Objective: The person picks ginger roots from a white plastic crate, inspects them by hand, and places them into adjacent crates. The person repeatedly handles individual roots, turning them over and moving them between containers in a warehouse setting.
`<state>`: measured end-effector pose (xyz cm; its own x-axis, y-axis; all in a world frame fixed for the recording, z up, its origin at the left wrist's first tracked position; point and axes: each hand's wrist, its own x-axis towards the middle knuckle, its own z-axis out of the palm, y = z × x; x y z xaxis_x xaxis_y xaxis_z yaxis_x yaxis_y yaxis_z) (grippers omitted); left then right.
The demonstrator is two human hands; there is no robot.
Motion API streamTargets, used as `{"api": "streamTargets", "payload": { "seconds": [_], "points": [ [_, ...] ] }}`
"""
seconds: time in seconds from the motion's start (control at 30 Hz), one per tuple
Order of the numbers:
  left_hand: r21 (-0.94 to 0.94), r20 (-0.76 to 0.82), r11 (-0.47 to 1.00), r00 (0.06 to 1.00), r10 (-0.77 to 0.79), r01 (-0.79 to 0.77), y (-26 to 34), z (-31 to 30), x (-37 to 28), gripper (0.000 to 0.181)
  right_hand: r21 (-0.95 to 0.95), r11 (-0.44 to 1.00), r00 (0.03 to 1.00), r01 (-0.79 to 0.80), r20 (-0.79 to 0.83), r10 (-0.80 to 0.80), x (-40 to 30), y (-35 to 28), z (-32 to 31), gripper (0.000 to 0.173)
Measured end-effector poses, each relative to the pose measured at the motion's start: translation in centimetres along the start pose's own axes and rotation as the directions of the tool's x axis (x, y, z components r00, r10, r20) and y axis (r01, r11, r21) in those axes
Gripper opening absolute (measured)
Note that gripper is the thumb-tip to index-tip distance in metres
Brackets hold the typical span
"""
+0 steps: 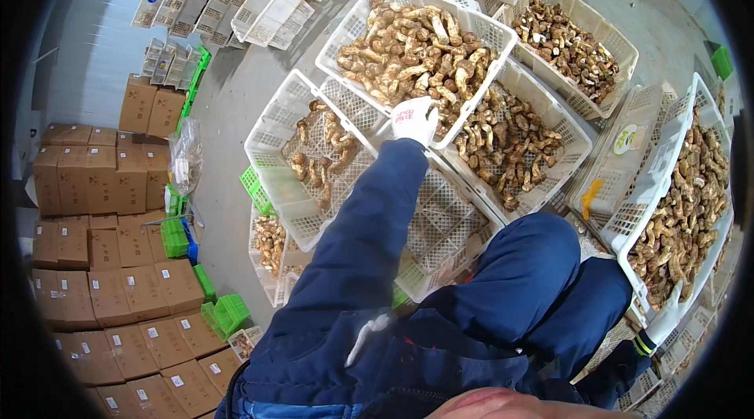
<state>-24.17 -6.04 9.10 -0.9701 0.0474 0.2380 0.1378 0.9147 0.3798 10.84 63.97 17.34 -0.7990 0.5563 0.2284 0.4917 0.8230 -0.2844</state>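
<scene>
My left hand (414, 120), in a white glove with red print, is at the near rim of a white plastic crate (330, 57) heaped with thick-stemmed brown mushrooms (412, 48), which look like matsutake. Its fingertips are hidden, so I cannot tell whether it holds one. Far to the right, my white-gloved right hand (665, 319) reaches over the corner of another crate (627, 230) and touches the mushrooms (683, 207) filling it. Its grip is unclear. Left of my forearm, a white crate (268, 142) has several mushrooms (321, 166) on its mesh bottom.
Beneath my left forearm sits a mesh-bottomed crate (442, 213). Smaller, darker mushrooms lie in a crate (565, 130) beside my knees and in one behind it (624, 59). Cardboard cartons (118, 289) are stacked at left. White crates (274, 4) stand along the back.
</scene>
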Motion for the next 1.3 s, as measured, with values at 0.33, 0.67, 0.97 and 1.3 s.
{"api": "streamTargets", "payload": {
  "seconds": [0.33,0.67,0.97,1.3],
  "points": [
    [-0.226,-0.171,0.966,0.971,-0.166,0.125,0.4,0.9,4.2,0.023,-0.247,0.968,0.999,0.047,0.019,-0.044,-0.8,0.6,-0.7,0.047],
    [0.349,0.156,0.892,0.921,-0.358,0.288,0.8,6.0,18.2,0.069,0.322,0.917,0.964,-0.237,-0.04,0.263,-0.5,-7.3,-2.3,0.044],
    [-0.302,-0.028,0.76,0.792,-0.61,0.575,-0.7,6.4,17.0,0.045,0.058,0.988,0.989,-0.146,-0.01,0.147,-1.0,-6.3,-1.7,0.051],
    [-0.75,-0.2,0.645,0.877,-0.436,0.149,10.8,-4.4,-0.5,0.042,-0.197,0.973,0.993,0.117,0.006,-0.118,0.9,-2.6,-0.3,0.048]
  ]
}}
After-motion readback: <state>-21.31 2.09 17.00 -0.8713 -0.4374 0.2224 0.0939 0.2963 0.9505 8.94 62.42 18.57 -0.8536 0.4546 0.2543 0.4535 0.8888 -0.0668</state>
